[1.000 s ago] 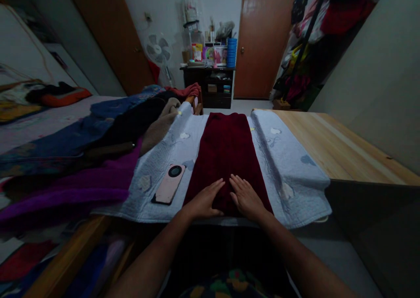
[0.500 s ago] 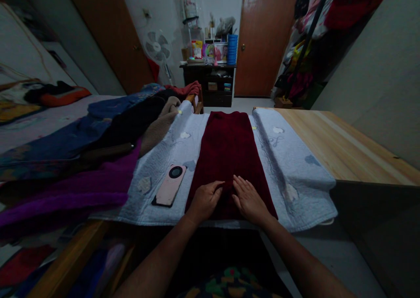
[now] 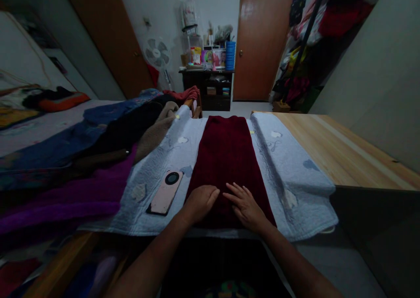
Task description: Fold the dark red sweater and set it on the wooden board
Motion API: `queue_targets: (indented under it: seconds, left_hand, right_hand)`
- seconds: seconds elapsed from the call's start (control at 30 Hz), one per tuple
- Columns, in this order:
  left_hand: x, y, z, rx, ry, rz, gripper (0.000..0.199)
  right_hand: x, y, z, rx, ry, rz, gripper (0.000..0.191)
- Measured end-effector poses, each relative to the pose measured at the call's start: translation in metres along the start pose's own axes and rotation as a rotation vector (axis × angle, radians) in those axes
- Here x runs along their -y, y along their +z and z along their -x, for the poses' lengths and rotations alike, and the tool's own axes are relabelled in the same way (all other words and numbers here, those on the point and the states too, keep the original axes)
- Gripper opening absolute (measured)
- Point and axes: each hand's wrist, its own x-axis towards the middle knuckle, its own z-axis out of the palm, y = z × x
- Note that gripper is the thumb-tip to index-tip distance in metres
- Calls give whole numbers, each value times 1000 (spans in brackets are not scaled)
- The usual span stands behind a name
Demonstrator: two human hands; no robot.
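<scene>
Dark red cloth [image 3: 226,153]: laid out lengthwise

Plain, soft-looking surface, deep wine shade. Lies largely flat as a long strip on a pale blue quilted cover [image 3: 297,169], which shows along both sides. Side edges fairly straight; far edge slightly wavy.

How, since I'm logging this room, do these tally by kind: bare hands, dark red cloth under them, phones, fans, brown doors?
Hands, left hand and right hand: 2
Dark red cloth: 1
Phone: 1
Fan: 1
Doors, left door and right door: 2
Total: 7
</scene>
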Motion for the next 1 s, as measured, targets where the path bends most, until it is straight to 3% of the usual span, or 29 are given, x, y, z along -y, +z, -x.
queue_targets:
  seconds: [0.13, 0.27, 0.4, 0.57, 1.0]
  left_hand:
    - [25, 10, -37, -198, -44, -314, 36]
    - [51, 32, -54, -142, -123, -457, 55]
    - [61, 42, -55, -110, -127, -502, 60]
    - [68, 40, -68, -108, -153, -523, 67]
    - [95, 25, -161, -67, -317, -459, 78]
  right_hand:
    - [-2, 0, 0, -4, -6, -25, 61]
    - [1, -2, 0, 11, 10, -22, 61]
    - [2, -6, 0, 38, 15, -45, 55]
    - [1, -7, 0, 35, 9, -78, 42]
    - [6, -10, 0, 59, 40, -41, 46]
